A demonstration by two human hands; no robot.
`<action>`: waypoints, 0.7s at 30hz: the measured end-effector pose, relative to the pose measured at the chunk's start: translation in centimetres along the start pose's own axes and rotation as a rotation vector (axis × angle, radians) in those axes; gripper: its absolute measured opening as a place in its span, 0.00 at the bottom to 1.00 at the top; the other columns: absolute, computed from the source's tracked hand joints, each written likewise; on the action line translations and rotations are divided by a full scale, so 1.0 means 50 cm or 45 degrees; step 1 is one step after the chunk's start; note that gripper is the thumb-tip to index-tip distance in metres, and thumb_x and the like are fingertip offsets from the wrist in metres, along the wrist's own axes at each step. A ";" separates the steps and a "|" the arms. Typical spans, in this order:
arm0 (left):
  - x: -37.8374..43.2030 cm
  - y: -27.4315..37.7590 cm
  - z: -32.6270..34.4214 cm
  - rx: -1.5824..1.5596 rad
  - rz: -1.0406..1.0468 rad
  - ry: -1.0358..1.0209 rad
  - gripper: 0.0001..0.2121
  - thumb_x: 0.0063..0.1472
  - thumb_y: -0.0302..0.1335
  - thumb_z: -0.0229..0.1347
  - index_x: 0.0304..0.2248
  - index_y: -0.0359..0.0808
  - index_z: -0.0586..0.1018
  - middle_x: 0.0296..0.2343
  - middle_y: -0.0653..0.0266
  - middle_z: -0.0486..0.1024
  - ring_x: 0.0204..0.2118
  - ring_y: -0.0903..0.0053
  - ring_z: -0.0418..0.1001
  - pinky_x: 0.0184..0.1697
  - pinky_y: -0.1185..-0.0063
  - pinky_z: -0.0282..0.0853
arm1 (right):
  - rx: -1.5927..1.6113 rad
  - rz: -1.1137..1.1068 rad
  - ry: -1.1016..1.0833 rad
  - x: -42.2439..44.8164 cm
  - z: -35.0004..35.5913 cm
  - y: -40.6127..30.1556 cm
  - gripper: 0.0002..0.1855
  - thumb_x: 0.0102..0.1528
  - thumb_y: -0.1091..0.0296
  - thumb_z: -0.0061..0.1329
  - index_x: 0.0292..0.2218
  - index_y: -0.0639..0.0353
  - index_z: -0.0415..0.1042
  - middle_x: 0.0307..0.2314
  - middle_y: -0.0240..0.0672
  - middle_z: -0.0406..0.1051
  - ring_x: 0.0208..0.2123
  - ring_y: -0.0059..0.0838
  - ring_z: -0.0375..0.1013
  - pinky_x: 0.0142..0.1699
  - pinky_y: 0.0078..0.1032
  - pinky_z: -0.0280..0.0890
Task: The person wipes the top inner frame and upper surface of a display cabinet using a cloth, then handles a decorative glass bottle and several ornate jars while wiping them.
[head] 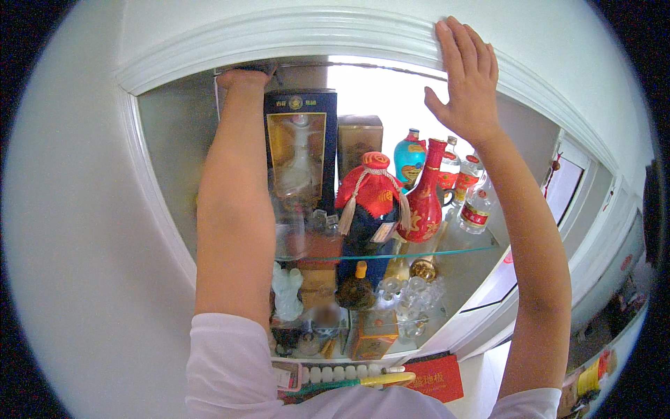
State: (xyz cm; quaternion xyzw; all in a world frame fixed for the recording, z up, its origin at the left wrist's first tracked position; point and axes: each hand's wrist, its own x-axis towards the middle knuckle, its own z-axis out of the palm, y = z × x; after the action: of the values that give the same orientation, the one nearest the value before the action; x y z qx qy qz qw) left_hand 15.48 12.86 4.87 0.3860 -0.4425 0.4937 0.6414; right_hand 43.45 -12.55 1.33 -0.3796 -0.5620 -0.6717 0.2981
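Note:
My left arm reaches up into the white-framed display niche, where my left hand (242,77) is mostly hidden behind the top of the frame; whatever it touches cannot be made out. On the right, my right hand (467,78) lies against the white moulding (314,34), thumb spread and nothing held. Beside my left forearm stands a dark box with a clear window (298,152) and a white bottle inside. A dark jar with a red cloth cover (366,188) and a red long-necked bottle (423,209) stand on the upper glass shelf (455,252).
Behind the red bottle are a turquoise bottle (410,157) and several clear glass bottles (475,209). The lower shelf holds small glasses (416,293), a pale figurine (287,293) and an orange box (375,335). Below lies a red printed card or box (437,379).

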 end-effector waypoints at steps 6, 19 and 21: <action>-0.003 0.029 0.001 0.009 0.026 0.040 0.33 0.63 0.55 0.33 0.58 0.41 0.64 0.57 0.56 0.62 0.58 0.56 0.60 0.59 0.53 0.57 | 0.011 -0.004 0.025 -0.001 -0.001 0.007 0.52 0.42 0.62 0.57 0.64 0.45 0.45 0.62 0.35 0.48 0.64 0.41 0.46 0.66 0.48 0.40; -0.095 0.048 0.103 -0.009 -0.037 -0.014 0.26 0.65 0.47 0.33 0.55 0.42 0.68 0.55 0.59 0.66 0.55 0.55 0.65 0.53 0.50 0.64 | 0.055 0.055 -0.012 -0.004 0.002 0.010 0.52 0.42 0.61 0.58 0.64 0.44 0.45 0.62 0.36 0.48 0.64 0.42 0.47 0.66 0.50 0.39; -0.107 0.047 0.099 -0.100 -0.084 -0.089 0.28 0.65 0.48 0.34 0.56 0.41 0.68 0.55 0.58 0.66 0.55 0.55 0.65 0.54 0.50 0.64 | 0.059 0.069 -0.014 -0.002 0.002 0.008 0.51 0.43 0.61 0.57 0.64 0.44 0.46 0.62 0.36 0.48 0.64 0.42 0.47 0.66 0.50 0.39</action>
State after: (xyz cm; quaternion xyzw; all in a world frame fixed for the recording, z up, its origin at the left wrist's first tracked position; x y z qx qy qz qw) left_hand 11.64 7.19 1.45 0.3920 -0.4706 0.4407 0.6562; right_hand 43.84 -12.51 1.45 -0.3913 -0.5685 -0.6482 0.3217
